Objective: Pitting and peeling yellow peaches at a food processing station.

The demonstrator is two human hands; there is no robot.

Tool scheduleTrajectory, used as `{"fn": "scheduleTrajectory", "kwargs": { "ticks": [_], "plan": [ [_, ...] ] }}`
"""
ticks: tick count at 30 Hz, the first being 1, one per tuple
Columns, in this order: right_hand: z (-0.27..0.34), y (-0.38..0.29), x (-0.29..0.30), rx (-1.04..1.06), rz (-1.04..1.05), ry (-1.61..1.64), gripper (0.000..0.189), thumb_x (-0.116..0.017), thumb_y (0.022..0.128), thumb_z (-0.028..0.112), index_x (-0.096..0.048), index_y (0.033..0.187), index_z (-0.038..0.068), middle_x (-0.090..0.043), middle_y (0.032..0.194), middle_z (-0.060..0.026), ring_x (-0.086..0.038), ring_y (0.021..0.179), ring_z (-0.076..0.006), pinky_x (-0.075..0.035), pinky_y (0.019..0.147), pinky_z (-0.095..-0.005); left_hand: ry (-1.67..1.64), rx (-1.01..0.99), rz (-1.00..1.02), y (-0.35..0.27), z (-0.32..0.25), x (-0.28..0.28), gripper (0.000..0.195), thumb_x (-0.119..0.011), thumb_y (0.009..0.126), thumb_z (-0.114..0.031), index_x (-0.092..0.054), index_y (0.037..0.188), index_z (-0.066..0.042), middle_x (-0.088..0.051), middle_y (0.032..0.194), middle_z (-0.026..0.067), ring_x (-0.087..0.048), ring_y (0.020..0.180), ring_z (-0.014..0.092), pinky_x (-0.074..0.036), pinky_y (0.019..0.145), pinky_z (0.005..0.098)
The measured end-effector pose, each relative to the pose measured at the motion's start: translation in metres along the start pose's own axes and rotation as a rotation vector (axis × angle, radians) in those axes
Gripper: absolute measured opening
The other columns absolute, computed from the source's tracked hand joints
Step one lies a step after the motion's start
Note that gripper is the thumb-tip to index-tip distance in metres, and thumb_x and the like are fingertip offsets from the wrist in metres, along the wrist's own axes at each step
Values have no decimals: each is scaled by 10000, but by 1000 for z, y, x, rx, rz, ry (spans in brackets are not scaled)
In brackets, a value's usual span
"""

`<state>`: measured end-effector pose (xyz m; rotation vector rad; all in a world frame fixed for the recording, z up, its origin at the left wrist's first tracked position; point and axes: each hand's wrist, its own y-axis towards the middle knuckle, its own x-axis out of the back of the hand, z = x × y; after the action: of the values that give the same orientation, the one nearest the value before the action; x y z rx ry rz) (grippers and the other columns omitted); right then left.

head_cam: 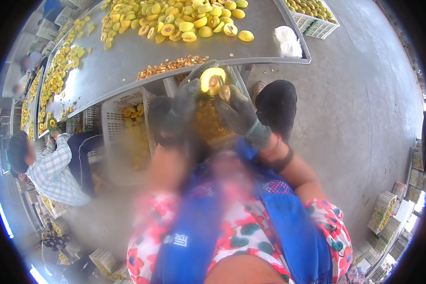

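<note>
My left hand (187, 96), in a dark work glove, holds a yellow halved stone fruit (206, 76) with its cut face up and the brown pit cavity showing. My right hand (238, 109), gloved the same way, grips a small tool with a wooden handle (225, 93); its narrow metal end reaches the cavity. Just below both hands, between my knees, is a container of yellowish pieces (211, 119), too blurred to tell apart. Beyond my hands, a heap of brown pits (170, 66) lies along the near edge of the metal table (198, 51).
Many fruit halves (184, 21) are piled on the table. A white plastic bag (288, 42) sits at its right corner. Left of my knees stands a crate (122, 106) of halves; a crate of whole fruit (314, 23) is beyond. A co-worker (53, 170) sits at left.
</note>
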<state>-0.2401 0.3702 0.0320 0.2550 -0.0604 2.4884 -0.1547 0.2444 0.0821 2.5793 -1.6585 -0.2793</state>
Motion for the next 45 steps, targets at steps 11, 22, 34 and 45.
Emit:
{"fn": "scheduleTrajectory", "kwargs": {
  "ticks": [11, 22, 34, 45],
  "plan": [
    [2, -9, -8, 53, -15, 167, 174, -520, 918, 127, -551, 1059, 29, -547, 759, 36, -490, 596, -17, -390, 492, -186, -34, -120, -277, -1, 49, -5, 412, -360, 930, -264, -508, 1184, 26, -584, 1111, 153, -594, 983, 238, -481, 878, 342],
    [14, -7, -11, 48, 83, 138, 185, -530, 908, 147, -552, 1038, 18, -568, 773, -75, -563, 666, -135, -422, 541, -263, -157, 27, -388, -2, 30, -16, 461, -268, 975, -303, -556, 1090, 37, -617, 1025, 171, -617, 923, 272, -493, 831, 343],
    [-23, 4, -16, -61, 251, 415, 212, -561, 875, 139, -542, 1061, 40, -568, 705, -76, -583, 608, -162, -454, 521, -331, -169, 2, -361, 5, 31, -16, 642, -194, 982, -442, -623, 917, 32, -652, 858, 144, -638, 772, 221, -514, 741, 328],
    [-9, 3, 9, -666, 928, 1310, 115, -597, 868, 134, -567, 936, 47, -525, 670, 30, -518, 568, -53, -382, 470, -197, 56, -38, -84, 0, 19, 3, 700, -258, 945, -535, -641, 901, 50, -649, 792, 132, -633, 694, 217, -525, 649, 302]
  ]
}}
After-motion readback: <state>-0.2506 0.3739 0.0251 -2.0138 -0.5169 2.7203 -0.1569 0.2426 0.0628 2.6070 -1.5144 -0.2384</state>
